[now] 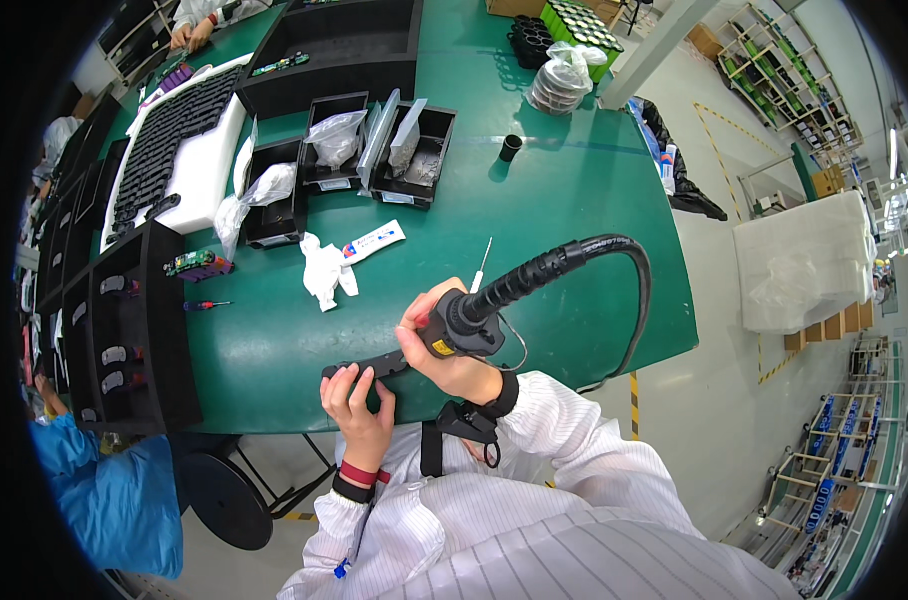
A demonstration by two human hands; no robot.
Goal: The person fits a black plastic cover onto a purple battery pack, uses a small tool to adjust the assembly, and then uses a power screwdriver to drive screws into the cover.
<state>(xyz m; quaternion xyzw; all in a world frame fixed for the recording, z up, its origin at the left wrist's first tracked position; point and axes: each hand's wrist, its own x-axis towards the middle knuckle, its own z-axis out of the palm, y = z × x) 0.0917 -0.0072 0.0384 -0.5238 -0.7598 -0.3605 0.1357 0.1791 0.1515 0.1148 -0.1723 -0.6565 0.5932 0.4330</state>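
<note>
My right hand (444, 345) is wrapped round a black corded handheld tool (464, 322) with a yellow label. A thick black cable (639, 290) loops from its end down to the right. My left hand (359, 405) grips a long black part (382, 364) at the table's front edge, fingertips on its upper side. The tool's front lies near this part; whether they touch is hidden by my right hand. Just beyond the tool lies a thin white-handled screwdriver (481, 270). A white tube (374, 241) and a crumpled white cloth (326, 270) lie farther off.
Black bins (279, 225) with bagged parts stand beyond. A black divided rack (164, 330), a purple-and-green assembly (199, 264) and a small screwdriver (209, 305) are at left. A black cup (511, 148) stands at the far right. Another person's blue sleeve (114, 480) shows lower left.
</note>
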